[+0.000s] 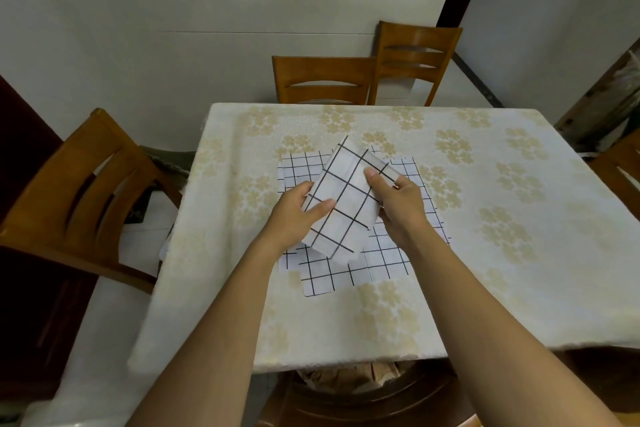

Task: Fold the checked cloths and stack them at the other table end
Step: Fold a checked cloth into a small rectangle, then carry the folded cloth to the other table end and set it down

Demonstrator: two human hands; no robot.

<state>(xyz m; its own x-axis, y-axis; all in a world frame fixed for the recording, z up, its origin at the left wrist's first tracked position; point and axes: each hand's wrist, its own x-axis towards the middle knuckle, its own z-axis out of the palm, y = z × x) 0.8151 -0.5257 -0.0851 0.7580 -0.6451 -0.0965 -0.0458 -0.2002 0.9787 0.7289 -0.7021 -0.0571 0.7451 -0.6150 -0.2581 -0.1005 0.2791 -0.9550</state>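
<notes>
White cotton ruled with thin black lines, the folded cloth [341, 198] hangs lifted between both my hands over the middle of the desk [502, 288]. It is tilted, with its far corner pointing away from me, and looks doubled into a long, narrow packet of several layers.

My left hand [294, 218] grips the near left edge, with the thumb laid across the top and the rest tucked under, out of sight. My right hand [394, 204] pinches the right edge, its fingers [375, 177] curled over the upper face.

I judge the cloth light, soft and limp, with no stiffness of its own. Held by one corner, the layers would likely sag and slide open. The best hold is along the two long sides, or flat from beneath with a thumb on top, so the folds stay closed. It is not fragile, and the weave does not look slippery.

Directly below, the flat cloths [332, 276] lie overlapping on the desk. There are at least three, though I cannot count them exactly. Around them spreads a cream tablecloth [485, 163] with pale gold flowers. Two wooden chairs [322, 80] stand at the far end, where I judge the stack belongs.
</notes>
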